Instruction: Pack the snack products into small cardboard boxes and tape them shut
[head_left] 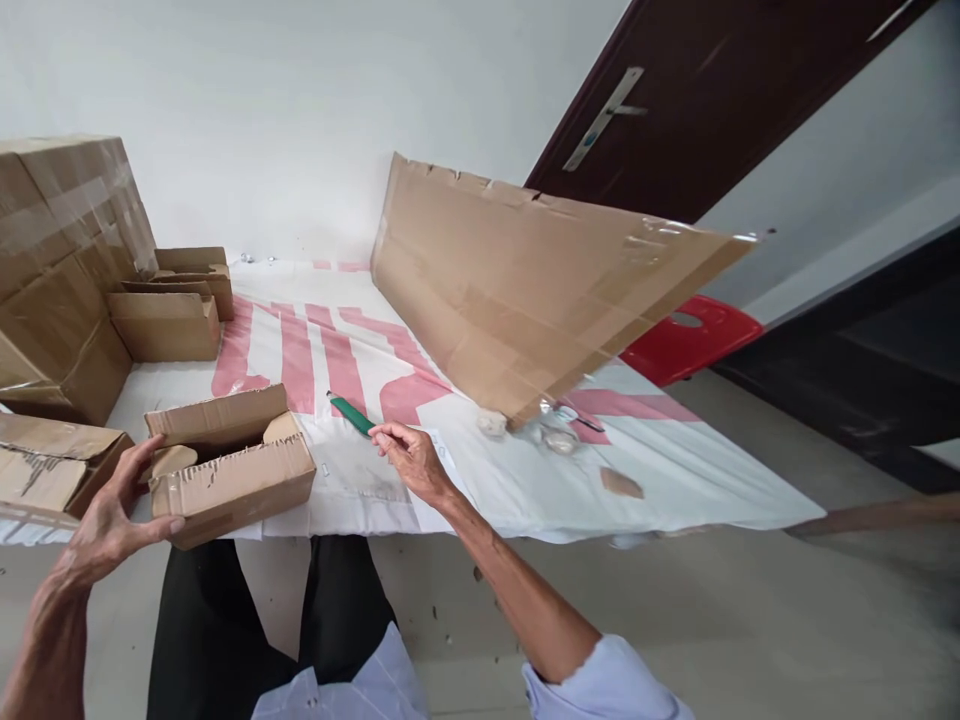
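Note:
A small open cardboard box (251,485) sits at the table's front edge, its upper rim torn and ragged. My left hand (112,520) grips its left end, thumb on the near side and fingers on the far side. To the right of the box, my right hand (412,460) is closed round the end of a green utility knife (350,414). The knife points away and to the left, over the cloth, apart from the box. Left of my left hand lies another cardboard box (52,460) with a torn top.
Large taped cartons (67,240) stand at the left, with small open boxes (166,325) beside them. A big cardboard sheet (525,280) leans at the back right. A red chair (686,340) is behind it. A brown scrap (621,483) lies on the tablecloth (690,480).

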